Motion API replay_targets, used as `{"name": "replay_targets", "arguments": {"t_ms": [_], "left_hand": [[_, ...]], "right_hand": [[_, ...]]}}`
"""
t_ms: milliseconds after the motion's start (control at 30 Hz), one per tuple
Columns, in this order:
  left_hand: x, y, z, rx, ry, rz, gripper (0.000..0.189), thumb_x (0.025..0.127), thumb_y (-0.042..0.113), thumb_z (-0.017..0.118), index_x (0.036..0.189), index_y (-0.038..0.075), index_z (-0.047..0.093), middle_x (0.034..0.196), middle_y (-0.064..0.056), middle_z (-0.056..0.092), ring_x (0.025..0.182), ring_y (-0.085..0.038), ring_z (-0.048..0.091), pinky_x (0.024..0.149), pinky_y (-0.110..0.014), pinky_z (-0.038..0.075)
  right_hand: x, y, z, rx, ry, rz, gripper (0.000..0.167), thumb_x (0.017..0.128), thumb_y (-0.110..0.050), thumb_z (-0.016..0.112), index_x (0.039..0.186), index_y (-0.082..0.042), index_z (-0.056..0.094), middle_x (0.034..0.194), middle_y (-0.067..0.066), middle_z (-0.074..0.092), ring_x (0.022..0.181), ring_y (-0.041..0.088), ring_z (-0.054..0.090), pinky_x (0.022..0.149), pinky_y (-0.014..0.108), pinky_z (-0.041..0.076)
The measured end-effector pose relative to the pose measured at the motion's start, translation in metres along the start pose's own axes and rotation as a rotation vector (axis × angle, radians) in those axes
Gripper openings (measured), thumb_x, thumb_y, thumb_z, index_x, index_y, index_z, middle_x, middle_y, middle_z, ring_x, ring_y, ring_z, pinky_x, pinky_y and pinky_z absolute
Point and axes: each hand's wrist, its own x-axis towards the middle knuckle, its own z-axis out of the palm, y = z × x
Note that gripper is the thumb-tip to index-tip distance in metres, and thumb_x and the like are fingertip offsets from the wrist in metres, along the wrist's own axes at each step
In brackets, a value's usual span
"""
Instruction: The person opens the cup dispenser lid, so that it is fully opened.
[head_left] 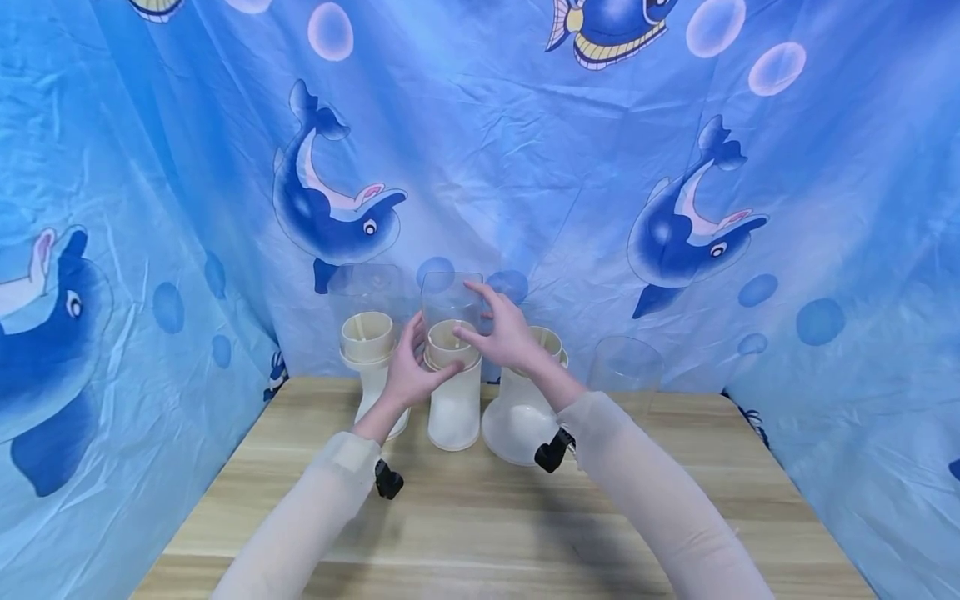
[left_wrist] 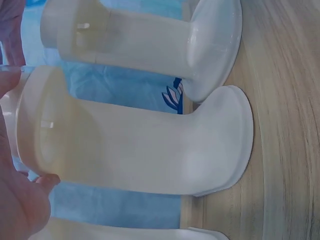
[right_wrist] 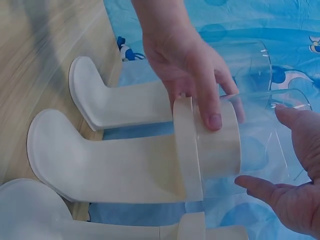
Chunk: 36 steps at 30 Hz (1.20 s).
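In the head view, a white stand (head_left: 454,417) with a flared foot and a cream collar (head_left: 452,354) stands upright between two similar ones. A clear plastic container (head_left: 450,292) rises above that collar. My left hand (head_left: 411,377) holds the collar from the left, its thumb (right_wrist: 214,117) lying along the collar in the right wrist view. My right hand (head_left: 507,335) is at the container's right side with thumb and fingers spread apart. How firmly it touches the clear wall I cannot tell. The left wrist view shows the stand's body (left_wrist: 135,145) sideways.
A left stand (head_left: 372,379) has a clear container (head_left: 366,279) above it. The right stand (head_left: 517,429) has a wide base. Farther right is another clear container (head_left: 626,362). A wooden table (head_left: 465,517) meets a blue dolphin-print cloth (head_left: 517,167) behind.
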Motion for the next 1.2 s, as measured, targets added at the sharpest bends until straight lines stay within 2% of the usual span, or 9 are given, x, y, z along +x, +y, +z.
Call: {"name": "replay_targets", "arguments": {"t_ms": [167, 333, 500, 700, 900, 1067, 1200], "left_hand": [[-0.003, 0.011, -0.001, 0.019, 0.011, 0.009, 0.11, 0.08, 0.02, 0.094, 0.168, 0.013, 0.028, 0.167, -0.025, 0.04, 0.153, -0.043, 0.044, 0.121, -0.06, 0.045], [-0.011, 0.034, -0.002, 0.063, -0.026, 0.019, 0.113, 0.08, 0.027, 0.095, 0.169, 0.016, 0.027, 0.171, -0.017, 0.037, 0.155, -0.038, 0.042, 0.12, -0.057, 0.046], [-0.027, 0.059, -0.01, 0.092, -0.047, 0.054, 0.112, 0.08, 0.028, 0.095, 0.169, 0.017, 0.028, 0.172, -0.013, 0.037, 0.156, -0.036, 0.042, 0.119, -0.056, 0.047], [-0.051, 0.08, -0.016, 0.073, -0.075, 0.108, 0.107, 0.081, 0.023, 0.095, 0.167, 0.009, 0.033, 0.172, -0.015, 0.037, 0.153, -0.039, 0.046, 0.112, -0.051, 0.053], [-0.069, 0.095, -0.003, 0.002, -0.092, 0.136, 0.102, 0.081, 0.018, 0.094, 0.164, 0.007, 0.037, 0.169, -0.017, 0.041, 0.148, -0.041, 0.051, 0.106, -0.047, 0.057], [-0.085, 0.102, 0.014, -0.055, -0.056, 0.165, 0.103, 0.075, 0.015, 0.098, 0.162, 0.011, 0.043, 0.161, -0.017, 0.052, 0.14, -0.042, 0.059, 0.101, -0.041, 0.061], [-0.098, 0.108, 0.029, -0.1, -0.044, 0.206, 0.104, 0.069, 0.011, 0.1, 0.159, 0.008, 0.047, 0.152, -0.019, 0.061, 0.134, -0.043, 0.063, 0.098, -0.038, 0.063]], "right_hand": [[-0.007, -0.001, -0.008, 0.036, 0.008, -0.046, 0.079, 0.098, -0.034, 0.078, 0.165, -0.024, 0.037, 0.169, 0.012, 0.039, 0.135, 0.044, 0.062, 0.102, 0.052, 0.061], [-0.022, -0.003, -0.025, 0.061, 0.024, -0.079, 0.078, 0.097, -0.032, 0.08, 0.164, -0.025, 0.039, 0.168, 0.012, 0.041, 0.134, 0.044, 0.063, 0.099, 0.055, 0.062], [-0.036, -0.012, -0.037, 0.027, 0.031, -0.114, 0.078, 0.097, -0.036, 0.08, 0.163, -0.028, 0.04, 0.167, 0.01, 0.043, 0.13, 0.042, 0.067, 0.087, 0.043, 0.067], [-0.062, -0.025, -0.048, 0.03, 0.049, -0.17, 0.077, 0.093, -0.032, 0.084, 0.16, -0.028, 0.046, 0.163, 0.01, 0.047, 0.126, 0.044, 0.068, 0.08, 0.032, 0.067], [-0.093, -0.034, -0.063, 0.054, 0.069, -0.158, 0.079, 0.091, -0.027, 0.087, 0.159, -0.03, 0.048, 0.155, 0.011, 0.052, 0.125, 0.044, 0.068, 0.081, 0.031, 0.067], [-0.124, -0.041, -0.075, 0.021, 0.1, -0.176, 0.08, 0.089, -0.024, 0.089, 0.159, -0.029, 0.05, 0.143, 0.012, 0.057, 0.119, 0.038, 0.07, 0.08, 0.028, 0.066], [-0.15, -0.045, -0.083, -0.014, 0.125, -0.164, 0.082, 0.087, -0.023, 0.09, 0.158, -0.031, 0.05, 0.142, 0.01, 0.058, 0.117, 0.035, 0.071, 0.08, 0.026, 0.066]]}}
